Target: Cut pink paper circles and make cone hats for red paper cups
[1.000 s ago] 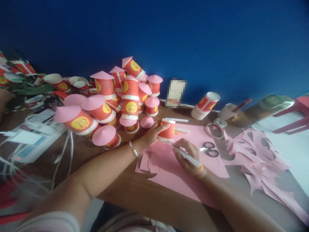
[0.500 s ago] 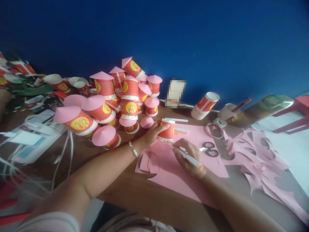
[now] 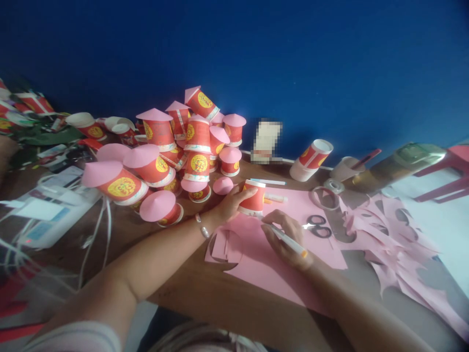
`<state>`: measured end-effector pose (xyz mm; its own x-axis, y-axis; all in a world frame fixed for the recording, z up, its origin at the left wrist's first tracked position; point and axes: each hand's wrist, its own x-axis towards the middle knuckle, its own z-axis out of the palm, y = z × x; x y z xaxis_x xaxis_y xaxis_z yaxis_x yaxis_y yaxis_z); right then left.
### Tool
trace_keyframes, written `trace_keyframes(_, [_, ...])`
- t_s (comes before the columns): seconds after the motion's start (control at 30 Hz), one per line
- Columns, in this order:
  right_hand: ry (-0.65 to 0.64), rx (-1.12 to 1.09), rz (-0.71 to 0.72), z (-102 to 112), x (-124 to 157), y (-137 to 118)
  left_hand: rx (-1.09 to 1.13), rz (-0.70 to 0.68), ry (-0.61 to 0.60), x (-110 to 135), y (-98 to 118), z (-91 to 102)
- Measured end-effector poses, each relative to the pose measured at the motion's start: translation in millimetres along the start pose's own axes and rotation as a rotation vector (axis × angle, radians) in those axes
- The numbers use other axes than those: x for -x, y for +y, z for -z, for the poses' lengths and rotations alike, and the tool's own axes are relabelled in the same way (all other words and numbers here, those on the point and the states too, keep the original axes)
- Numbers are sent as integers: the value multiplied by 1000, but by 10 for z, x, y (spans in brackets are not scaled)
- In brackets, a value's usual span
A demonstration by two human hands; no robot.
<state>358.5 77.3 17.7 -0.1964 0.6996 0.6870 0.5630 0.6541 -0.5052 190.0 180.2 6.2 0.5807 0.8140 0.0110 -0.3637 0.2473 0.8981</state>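
Observation:
My left hand [image 3: 230, 203] is wrapped round a red paper cup [image 3: 252, 199] with a white base and rim, held just above the pink paper. Between the fingers of my right hand [image 3: 287, 234] is a white marker [image 3: 287, 239] with an orange end; its tip points at the cup's lower edge, and whether it touches I cannot tell. Under both hands lies a large pink paper sheet [image 3: 264, 266]. Black-handled scissors [image 3: 318, 226] rest on it, right of my right hand. Pink cut pieces [image 3: 224, 246] lie at its left corner.
Left of my hands stands a pile of red cups with pink cone tops [image 3: 198, 166]. Pink paper scraps [image 3: 399, 254], a tape roll [image 3: 325, 198], a stacked cup [image 3: 311, 159] and a bottle [image 3: 399, 164] are on the right. A white power strip [image 3: 54, 215] with cables lies at left.

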Motion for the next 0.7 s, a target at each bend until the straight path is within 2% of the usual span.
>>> trace_keyframes(0.7, [6, 4, -8, -4, -1, 0, 16, -11, -9, -4, 6, -16])
